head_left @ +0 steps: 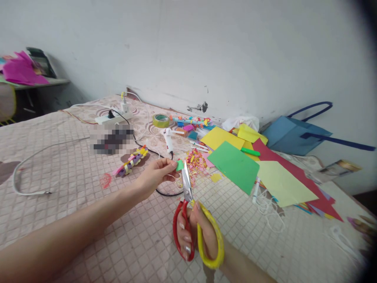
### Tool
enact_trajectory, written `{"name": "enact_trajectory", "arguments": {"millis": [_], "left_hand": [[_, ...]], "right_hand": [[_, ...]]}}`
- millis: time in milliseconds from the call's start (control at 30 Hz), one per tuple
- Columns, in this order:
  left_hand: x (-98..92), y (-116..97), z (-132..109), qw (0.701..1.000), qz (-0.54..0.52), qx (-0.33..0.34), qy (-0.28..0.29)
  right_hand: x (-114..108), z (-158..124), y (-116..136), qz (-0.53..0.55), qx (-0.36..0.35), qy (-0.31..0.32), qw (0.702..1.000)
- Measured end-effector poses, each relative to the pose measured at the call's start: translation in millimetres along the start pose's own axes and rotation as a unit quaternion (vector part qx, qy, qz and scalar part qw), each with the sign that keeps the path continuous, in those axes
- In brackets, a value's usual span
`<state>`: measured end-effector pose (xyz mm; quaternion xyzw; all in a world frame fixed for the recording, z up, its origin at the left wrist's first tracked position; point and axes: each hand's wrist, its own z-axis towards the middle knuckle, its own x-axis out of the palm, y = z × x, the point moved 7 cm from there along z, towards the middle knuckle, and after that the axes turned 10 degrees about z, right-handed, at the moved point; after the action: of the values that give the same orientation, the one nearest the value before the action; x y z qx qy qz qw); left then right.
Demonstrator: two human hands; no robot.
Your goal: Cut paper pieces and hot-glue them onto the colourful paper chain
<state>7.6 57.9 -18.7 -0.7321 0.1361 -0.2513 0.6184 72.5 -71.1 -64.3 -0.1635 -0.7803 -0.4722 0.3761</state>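
My left hand pinches a small green paper piece between thumb and fingertips. My right hand grips scissors by one red and one yellow handle. Their blades point away from me, slightly apart, with the tips just right of the green piece. Beyond the blades lies a heap of pink, yellow and orange paper scraps. A white glue gun stands behind my left hand, and a decorated purple and yellow stick rests to its left.
Right of the scraps lie green, yellow and red sheets, with white string nearby. A blue bag leans by the wall. Tape and a power strip are farther back; a black cable passes behind my hands.
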Motion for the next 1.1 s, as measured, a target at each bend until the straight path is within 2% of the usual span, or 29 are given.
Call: {"name": "enact_trajectory", "arguments": {"millis": [400,833,967,1100], "left_hand": [[-0.6,-2.2,0.4,1.000,0.004,0.002,-0.009],[3.3,-5.5,2.4,0.996,0.068,0.051,0.024],[4.1,-7.5,1.2,0.997,0.051,0.045,0.025],[1.6,-7.5,1.8,0.997,0.059,0.039,0.012]], "right_hand": [[-9.3,-1.6,-7.7,0.010,-0.018,-0.067,0.998],[-6.2,-1.4,-4.6,0.027,-0.017,-0.022,0.999],[-8.7,-1.4,-8.0,0.027,-0.018,-0.033,0.999],[-11.4,-2.6,-2.8,0.026,-0.051,-0.059,0.997]]}}
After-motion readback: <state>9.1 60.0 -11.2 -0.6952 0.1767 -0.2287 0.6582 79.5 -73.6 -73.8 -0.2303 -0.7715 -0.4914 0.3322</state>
